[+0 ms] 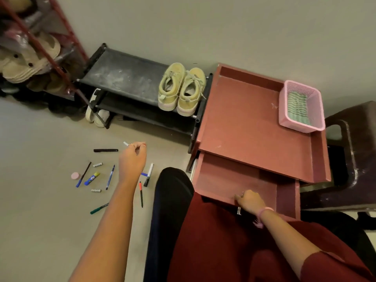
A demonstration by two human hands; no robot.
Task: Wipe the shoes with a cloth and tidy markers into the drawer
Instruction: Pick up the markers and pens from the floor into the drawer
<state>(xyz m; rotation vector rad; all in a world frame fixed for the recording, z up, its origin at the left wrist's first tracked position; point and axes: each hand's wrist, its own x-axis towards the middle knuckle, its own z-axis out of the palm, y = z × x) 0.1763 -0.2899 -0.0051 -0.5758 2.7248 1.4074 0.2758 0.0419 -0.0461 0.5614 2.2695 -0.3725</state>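
My left hand hovers over the floor and pinches a white marker whose tip sticks out past the fingers. Several markers and pens lie scattered on the floor, among them a black marker, a blue pen, a green marker and a white-barrelled marker. My right hand grips the front edge of the open reddish drawer. A pair of yellow-green shoes stands on the black shoe rack. A green striped cloth lies in the pink basket.
The basket sits on the reddish cabinet top. A dark chair stands to the right. A red rack with hats and shoes fills the far left. A pink round lid and a glue stick lie among the pens.
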